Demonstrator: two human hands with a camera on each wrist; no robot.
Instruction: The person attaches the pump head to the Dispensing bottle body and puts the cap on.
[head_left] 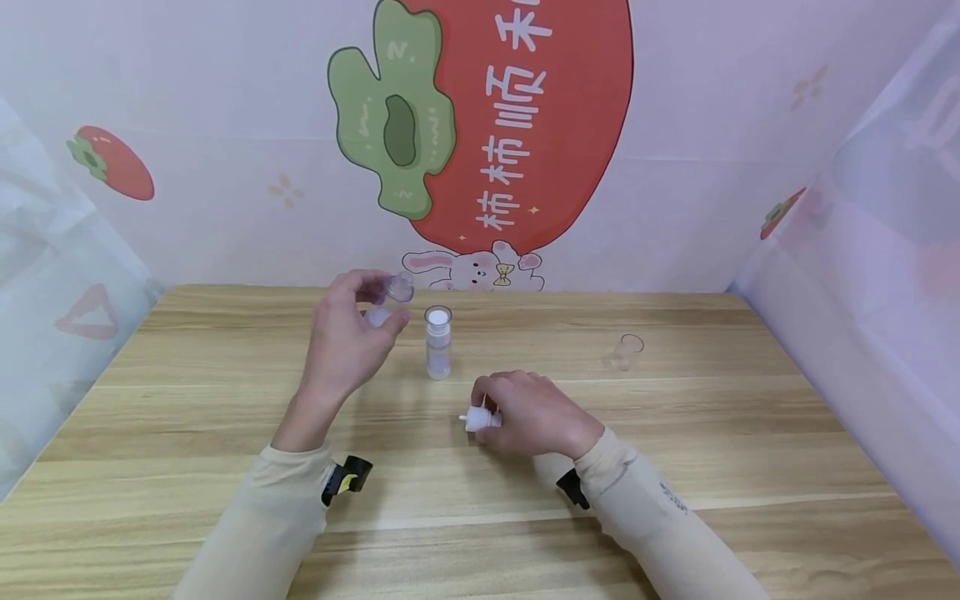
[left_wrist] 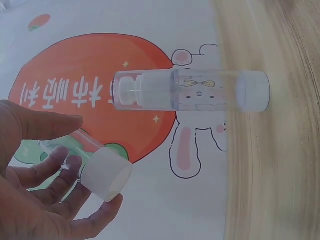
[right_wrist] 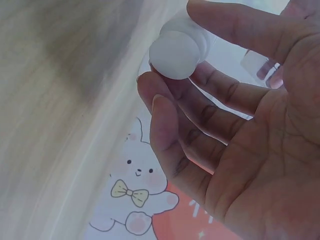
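Note:
My left hand [head_left: 348,337] holds a clear bottle body with a white base [left_wrist: 106,174] up above the table, thumb on one side and fingers on the other. Its open, transparent end [head_left: 401,288] faces up and to the right in the head view. Lower and to the right, my right hand [head_left: 534,414] pinches a white pump top [head_left: 477,419] between thumb and fingers, nozzle pointing left. The round white end of that pump top [right_wrist: 174,55] shows in the right wrist view. Between the hands, slightly farther back, stands an upright capped pump bottle [head_left: 438,354].
A small clear cap [head_left: 625,353] is on the wooden table [head_left: 720,433] to the right, beyond my right hand. Behind the table's back edge rises a white printed backdrop [head_left: 247,225], with further sheeting along both sides.

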